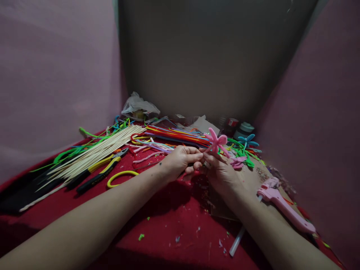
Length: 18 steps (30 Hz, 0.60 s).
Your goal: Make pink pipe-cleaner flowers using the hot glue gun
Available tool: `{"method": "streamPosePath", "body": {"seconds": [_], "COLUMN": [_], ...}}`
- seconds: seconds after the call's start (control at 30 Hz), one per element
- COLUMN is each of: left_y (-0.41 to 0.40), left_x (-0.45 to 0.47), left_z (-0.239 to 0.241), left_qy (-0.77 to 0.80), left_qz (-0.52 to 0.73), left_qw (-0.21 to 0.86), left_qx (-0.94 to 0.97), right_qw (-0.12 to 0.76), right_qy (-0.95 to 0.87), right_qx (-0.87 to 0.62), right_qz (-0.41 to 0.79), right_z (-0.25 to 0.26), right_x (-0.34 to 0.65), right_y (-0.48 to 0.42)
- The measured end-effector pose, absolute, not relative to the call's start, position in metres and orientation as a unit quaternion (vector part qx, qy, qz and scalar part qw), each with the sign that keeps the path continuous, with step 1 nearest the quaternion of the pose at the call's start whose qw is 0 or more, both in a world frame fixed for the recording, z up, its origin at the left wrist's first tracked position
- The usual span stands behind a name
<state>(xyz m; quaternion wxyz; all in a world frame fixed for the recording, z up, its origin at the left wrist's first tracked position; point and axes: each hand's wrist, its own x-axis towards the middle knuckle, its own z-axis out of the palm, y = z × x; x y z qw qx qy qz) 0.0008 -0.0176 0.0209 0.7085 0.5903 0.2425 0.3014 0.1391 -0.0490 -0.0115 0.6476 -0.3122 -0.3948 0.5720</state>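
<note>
A pink pipe-cleaner flower (216, 141) stands just above my two hands, which meet over the red cloth (168, 221). My left hand (181, 160) is closed, its fingertips pinching at the flower's stem. Beside it, my right hand (218, 170) is also closed around the stem from below. The stem itself is mostly hidden by my fingers.
A bundle of wooden skewers (92, 155) and yellow-handled pliers (102, 168) lie at left, with a yellow loop (120, 177) nearby. Coloured pipe cleaners (177, 135) lie behind my hands. A blue flower (247, 140), green pieces and a pink glue gun (281, 204) are at right. Cardboard wall behind.
</note>
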Motion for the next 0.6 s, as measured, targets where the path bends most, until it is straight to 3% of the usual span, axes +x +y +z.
{"method": "streamPosePath", "body": {"seconds": [0.13, 0.33, 0.43, 0.6], "left_y": [-0.023, -0.020, -0.018, -0.020], "left_x": [0.004, 0.003, 0.001, 0.001], "left_z": [0.020, 0.000, -0.005, 0.000], "left_qy": [0.310, 0.325, 0.319, 0.326], "left_qz": [0.345, 0.337, 0.283, 0.319], "left_qw": [0.499, 0.070, -0.004, 0.025], "left_qx": [0.733, 0.881, 0.905, 0.889], "right_qw": [0.659, 0.667, 0.666, 0.666], "right_qy": [-0.407, -0.394, -0.393, -0.397], "right_qx": [-0.301, -0.321, -0.323, -0.316], "right_qz": [0.555, 0.546, 0.546, 0.547], "right_z": [-0.012, -0.014, -0.014, -0.014], "right_x": [0.139, 0.138, 0.136, 0.134], "right_y": [-0.049, -0.048, -0.049, -0.050]}}
